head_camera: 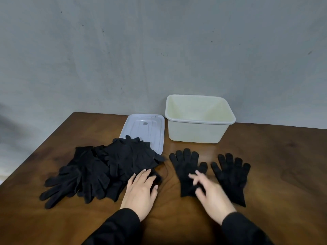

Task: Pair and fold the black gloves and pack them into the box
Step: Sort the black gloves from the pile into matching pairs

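Box point(198, 129) holds nothing; lid point(145, 127) beside it. Left hand point(141, 190) flat on glove pile point(106, 170); right hand point(210, 193) grip spread.

On the brown wooden table point(265, 174), the cream plastic box point(198, 129) stands at 12 o'clock, the white plastic lid point(143, 129) just left. A heap of black gloves point(99, 170) at 9 o'clock overlaps the lid. Two flat black knit gloves point(185, 167) point(230, 175) lie side by side at 3 o'clock.
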